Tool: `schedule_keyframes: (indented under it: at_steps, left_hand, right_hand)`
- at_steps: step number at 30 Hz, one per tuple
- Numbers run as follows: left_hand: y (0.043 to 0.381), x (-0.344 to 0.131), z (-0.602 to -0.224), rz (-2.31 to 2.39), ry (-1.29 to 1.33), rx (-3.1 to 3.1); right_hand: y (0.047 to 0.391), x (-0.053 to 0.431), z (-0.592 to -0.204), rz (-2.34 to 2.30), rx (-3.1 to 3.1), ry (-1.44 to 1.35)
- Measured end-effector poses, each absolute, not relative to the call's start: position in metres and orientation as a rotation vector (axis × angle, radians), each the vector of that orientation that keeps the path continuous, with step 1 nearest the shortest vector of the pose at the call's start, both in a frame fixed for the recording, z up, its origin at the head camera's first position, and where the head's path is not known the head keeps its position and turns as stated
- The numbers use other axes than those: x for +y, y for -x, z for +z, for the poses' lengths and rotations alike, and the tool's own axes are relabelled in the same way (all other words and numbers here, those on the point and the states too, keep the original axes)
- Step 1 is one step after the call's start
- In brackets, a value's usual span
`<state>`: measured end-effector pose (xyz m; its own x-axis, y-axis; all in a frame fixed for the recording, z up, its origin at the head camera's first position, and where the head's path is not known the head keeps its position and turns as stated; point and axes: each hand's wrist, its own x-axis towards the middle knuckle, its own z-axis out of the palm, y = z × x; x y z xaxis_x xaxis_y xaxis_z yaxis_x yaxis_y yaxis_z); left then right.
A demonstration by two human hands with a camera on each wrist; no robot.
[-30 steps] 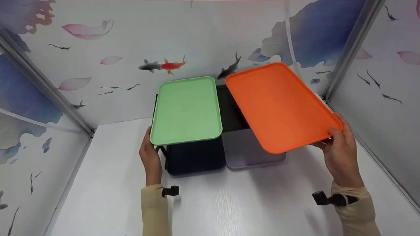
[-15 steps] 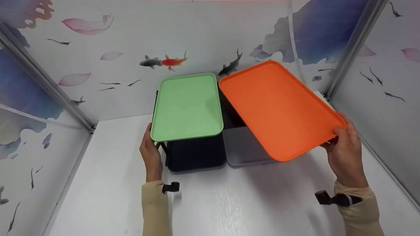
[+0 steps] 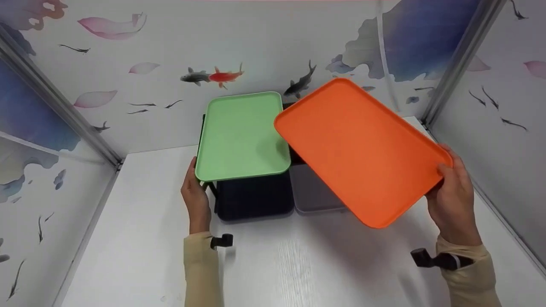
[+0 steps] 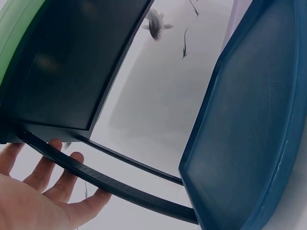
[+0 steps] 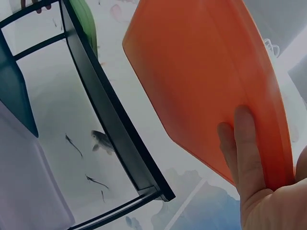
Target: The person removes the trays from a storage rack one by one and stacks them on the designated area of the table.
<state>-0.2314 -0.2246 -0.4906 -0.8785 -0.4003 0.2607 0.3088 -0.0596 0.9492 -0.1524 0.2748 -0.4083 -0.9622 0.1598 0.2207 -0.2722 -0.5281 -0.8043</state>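
right hand clamped on the orange tray's corner

on my feed the right hand (image 3: 454, 202) is pinching the orange tray (image 3: 367, 153) at its rightmost corner, thumb over the rim, fingers (image 5: 248, 148) against the underside. the rest of the tray runs out forward and to the left of that grip, tilted and up off the table (image 3: 273, 273). its leftmost corner, the one farthest from the pinch, overlaps the edge of the green tray (image 3: 243, 136) in the head view; i can't tell from there whether the two touch. the right wrist view gives me a gap between the orange tray and the black rack (image 5: 120, 134).

the left hand (image 3: 197, 200) is at the rack's left side, by the green tray's near left corner. in its wrist view i see its fingers against the side bar (image 4: 120, 190), some tips showing past it; i cannot tell whether they close round it. the green tray lies on the rack's upper level, beyond and to the right of this hand. lower down, between the two hands, sit the blue tray (image 3: 256, 198) and, beside it, the grey tray (image 3: 313, 192), partly hidden by the orange one.
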Motion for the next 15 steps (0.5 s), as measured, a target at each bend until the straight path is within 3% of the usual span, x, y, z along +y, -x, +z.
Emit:
schedule_keyframes:
  at_steps: [15]
  left_hand:
    - [0.2327,-0.2244,-0.4888,-1.992,-0.158,-1.760]
  right_hand:
    - [0.1485,0.2725,-0.4083,2.534,-1.396,-0.260]
